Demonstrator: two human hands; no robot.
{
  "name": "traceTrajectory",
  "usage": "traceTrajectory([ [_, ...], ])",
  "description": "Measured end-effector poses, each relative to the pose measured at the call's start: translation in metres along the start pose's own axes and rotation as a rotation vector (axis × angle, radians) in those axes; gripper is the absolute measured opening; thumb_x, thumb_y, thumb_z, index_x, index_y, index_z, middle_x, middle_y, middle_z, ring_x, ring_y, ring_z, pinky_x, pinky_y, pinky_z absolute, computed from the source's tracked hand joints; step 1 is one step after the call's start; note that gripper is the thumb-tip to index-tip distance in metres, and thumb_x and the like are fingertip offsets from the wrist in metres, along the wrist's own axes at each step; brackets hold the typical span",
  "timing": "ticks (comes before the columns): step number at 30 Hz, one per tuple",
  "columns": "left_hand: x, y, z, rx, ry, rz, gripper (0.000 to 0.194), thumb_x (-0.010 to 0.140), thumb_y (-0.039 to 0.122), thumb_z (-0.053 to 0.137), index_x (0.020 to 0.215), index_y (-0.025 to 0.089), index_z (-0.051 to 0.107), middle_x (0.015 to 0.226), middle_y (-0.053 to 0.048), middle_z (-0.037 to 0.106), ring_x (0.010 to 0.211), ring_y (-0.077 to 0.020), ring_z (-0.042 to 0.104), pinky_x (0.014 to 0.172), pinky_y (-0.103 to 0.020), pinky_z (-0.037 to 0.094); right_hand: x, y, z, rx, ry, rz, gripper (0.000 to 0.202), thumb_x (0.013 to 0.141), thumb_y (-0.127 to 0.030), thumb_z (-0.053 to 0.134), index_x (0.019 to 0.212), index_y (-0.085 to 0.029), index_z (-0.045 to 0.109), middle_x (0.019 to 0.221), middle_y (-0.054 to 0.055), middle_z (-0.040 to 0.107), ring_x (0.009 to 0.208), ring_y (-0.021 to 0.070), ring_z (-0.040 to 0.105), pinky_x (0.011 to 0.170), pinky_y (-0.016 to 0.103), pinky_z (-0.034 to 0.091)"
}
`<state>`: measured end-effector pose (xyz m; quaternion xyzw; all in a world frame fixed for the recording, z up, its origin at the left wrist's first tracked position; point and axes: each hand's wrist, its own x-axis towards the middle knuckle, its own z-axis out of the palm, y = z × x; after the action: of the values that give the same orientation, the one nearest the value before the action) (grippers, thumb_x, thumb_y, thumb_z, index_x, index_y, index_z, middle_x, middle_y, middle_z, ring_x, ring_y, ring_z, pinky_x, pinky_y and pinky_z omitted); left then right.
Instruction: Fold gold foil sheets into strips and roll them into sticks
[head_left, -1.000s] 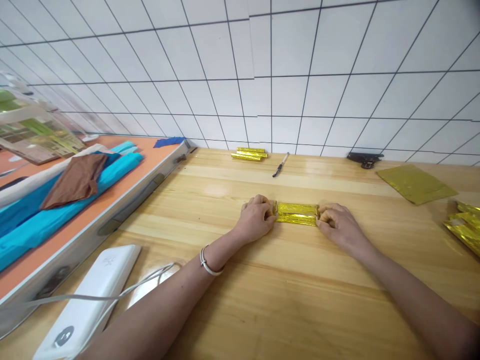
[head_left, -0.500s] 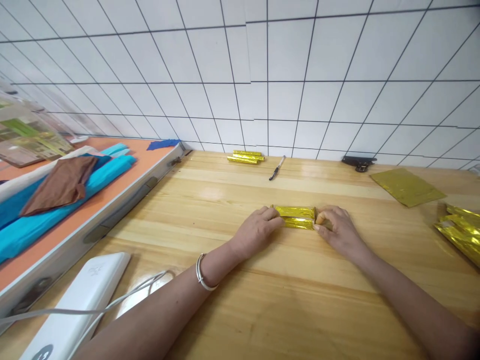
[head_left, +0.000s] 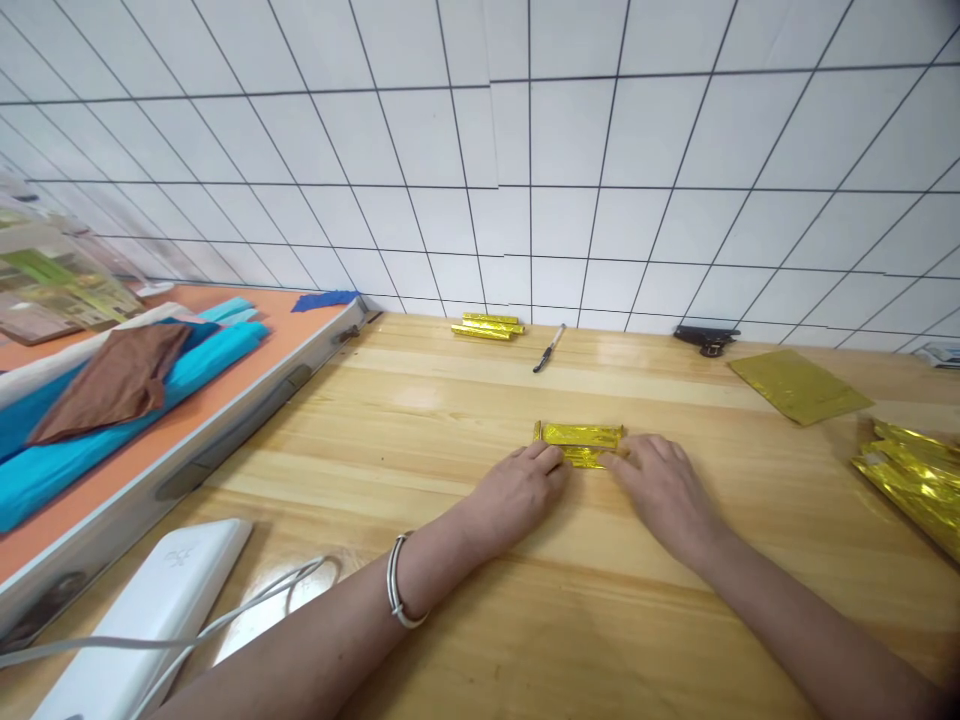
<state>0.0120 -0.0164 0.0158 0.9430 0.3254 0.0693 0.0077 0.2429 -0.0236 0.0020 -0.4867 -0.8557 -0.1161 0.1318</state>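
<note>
A small folded strip of gold foil (head_left: 581, 435) lies flat on the wooden table (head_left: 465, 620) in front of me, with a lengthwise crease. At its left end my left hand (head_left: 525, 485) has its fingers closed together on the foil's lower edge. My right hand (head_left: 660, 490) rests at the right end, its fingers pressed together on the foil and covering that corner. A silver bangle (head_left: 397, 580) circles my left wrist.
Gold rolls (head_left: 487, 327) and a pen (head_left: 550, 348) lie near the tiled wall. A black clip (head_left: 707, 340), a gold sheet (head_left: 799, 385) and crumpled gold foil (head_left: 915, 480) are at right. Coloured cloths (head_left: 112, 385), a white power strip (head_left: 150, 610) and cable are at left.
My right hand has moved from pinching the foil's right end to lying lower over its corner, fingers flatter. My left hand stays at the left end. The whole view has shifted slightly.
</note>
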Motion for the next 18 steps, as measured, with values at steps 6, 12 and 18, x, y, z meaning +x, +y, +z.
traceTrajectory([
  [6, -0.001, -0.001, 0.003, -0.017, 0.004, 0.035, 0.024, 0.092, 0.016, 0.036, 0.108, 0.013, 0.054, 0.096, -0.009, 0.053, 0.094, -0.0209, 0.049, 0.085, -0.035, 0.046, 0.004, -0.011, -0.011, -0.125, -0.129, -0.228, 0.040, 0.085, -0.015, 0.051, 0.122, -0.029, 0.050, 0.107, 0.006, 0.058, 0.102, 0.0232, 0.048, 0.083, 0.037, 0.036],
  [12, -0.012, -0.002, -0.002, -0.034, -0.001, 0.034, 0.034, 0.088, 0.014, 0.041, 0.122, 0.013, 0.046, 0.108, -0.010, 0.054, 0.099, -0.0215, 0.049, 0.088, -0.034, 0.044, -0.006, -0.010, -0.014, -0.187, -0.131, -0.215, 0.042, 0.084, -0.012, 0.050, 0.125, -0.023, 0.049, 0.118, 0.010, 0.056, 0.118, 0.0268, 0.042, 0.089, 0.040, 0.037],
  [18, -0.029, -0.005, 0.000, -0.121, 0.027, -0.004, 0.046, 0.086, 0.015, 0.044, 0.132, 0.019, 0.039, 0.122, -0.008, 0.054, 0.110, -0.0215, 0.049, 0.093, -0.036, 0.037, -0.024, 0.003, -0.016, -0.218, -0.128, -0.173, 0.041, 0.083, -0.014, 0.051, 0.123, -0.024, 0.052, 0.126, 0.012, 0.052, 0.124, 0.0291, 0.037, 0.092, 0.043, 0.037],
])
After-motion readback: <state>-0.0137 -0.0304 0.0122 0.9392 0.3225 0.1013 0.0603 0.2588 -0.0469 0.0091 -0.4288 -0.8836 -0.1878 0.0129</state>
